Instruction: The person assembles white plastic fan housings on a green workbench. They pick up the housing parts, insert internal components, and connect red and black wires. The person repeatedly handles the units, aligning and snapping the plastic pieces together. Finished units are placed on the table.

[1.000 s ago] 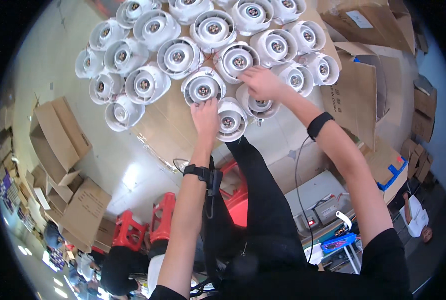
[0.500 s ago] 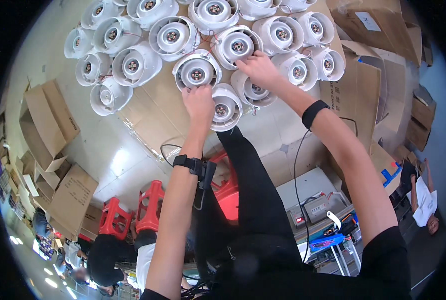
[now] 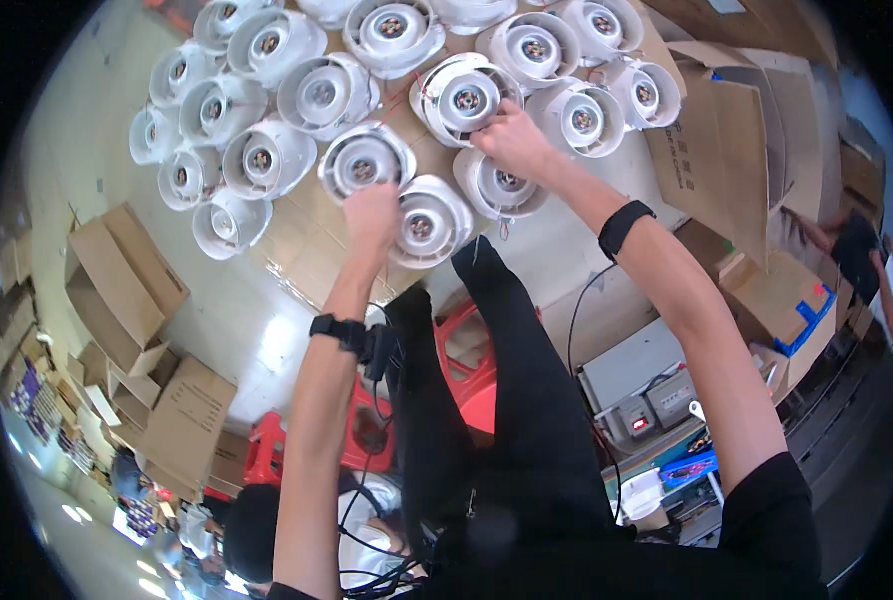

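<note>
White round fan housings crowd a sheet of cardboard (image 3: 296,262). Each has a ringed body and most show a centre hub with small coppery parts. My left hand (image 3: 372,215) is closed on the near rim of one fan housing (image 3: 341,165); its fingertips are partly hidden. Farther out and to the right, my right hand (image 3: 511,145) pinches the near right rim of another fan housing (image 3: 436,105). A front fan housing (image 3: 434,250) stands beside my left hand, and one more fan housing (image 3: 481,195) sits just below my right hand.
Open cardboard boxes stand at the left (image 3: 116,290) and right (image 3: 716,140). Red stools (image 3: 461,345) are by my legs. A grey device with a lit display (image 3: 638,422) sits on a bench at lower right. Other people are at lower left and far right.
The view has turned, so the fan housings at left sit lower and those at right higher. Both hands stay on the same two housings; any shift of these is too slight to tell.
</note>
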Tool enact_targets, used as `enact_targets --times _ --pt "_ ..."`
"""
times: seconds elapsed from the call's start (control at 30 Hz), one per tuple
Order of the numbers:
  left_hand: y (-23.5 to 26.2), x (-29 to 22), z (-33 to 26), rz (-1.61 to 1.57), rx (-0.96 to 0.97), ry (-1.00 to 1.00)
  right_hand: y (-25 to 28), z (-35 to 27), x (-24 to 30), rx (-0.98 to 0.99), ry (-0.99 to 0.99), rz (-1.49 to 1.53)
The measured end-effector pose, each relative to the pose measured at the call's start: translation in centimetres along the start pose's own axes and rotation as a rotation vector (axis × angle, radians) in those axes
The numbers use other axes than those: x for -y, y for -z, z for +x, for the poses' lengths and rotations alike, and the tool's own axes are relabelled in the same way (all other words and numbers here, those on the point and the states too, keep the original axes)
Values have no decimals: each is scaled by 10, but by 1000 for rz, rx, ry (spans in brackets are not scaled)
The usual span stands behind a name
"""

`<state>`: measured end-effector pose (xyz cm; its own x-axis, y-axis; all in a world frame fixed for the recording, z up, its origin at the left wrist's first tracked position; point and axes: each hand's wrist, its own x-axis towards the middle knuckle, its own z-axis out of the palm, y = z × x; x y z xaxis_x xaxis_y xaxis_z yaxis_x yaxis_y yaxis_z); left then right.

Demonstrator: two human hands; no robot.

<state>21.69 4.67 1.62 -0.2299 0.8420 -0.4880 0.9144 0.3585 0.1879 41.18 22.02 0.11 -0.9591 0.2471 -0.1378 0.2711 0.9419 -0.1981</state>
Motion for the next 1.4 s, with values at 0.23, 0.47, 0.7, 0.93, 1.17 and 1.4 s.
enact_targets --times 0.23,0.47,0.7,0.93,1.17,1.4 --pt "52 65 -49 -194 -60 8 50 -51 56 -228 -219 139" --pt "106 143 -91 -828 -134 -260 142 -117 182 -637 -732 301" --pt "209 107 -99 -872 278 -524 220 -216 389 -858 -1319 257" --pt "251 -38 -171 -737 609 -670 207 -245 583 -1102 -1762 45" --pt "194 -202 -317 -215 1007 -1145 167 -239 783 -1156 -2411 -201" --pt "80 -298 -553 61 1332 -1704 158 -338 978 -806 -2817 -531"
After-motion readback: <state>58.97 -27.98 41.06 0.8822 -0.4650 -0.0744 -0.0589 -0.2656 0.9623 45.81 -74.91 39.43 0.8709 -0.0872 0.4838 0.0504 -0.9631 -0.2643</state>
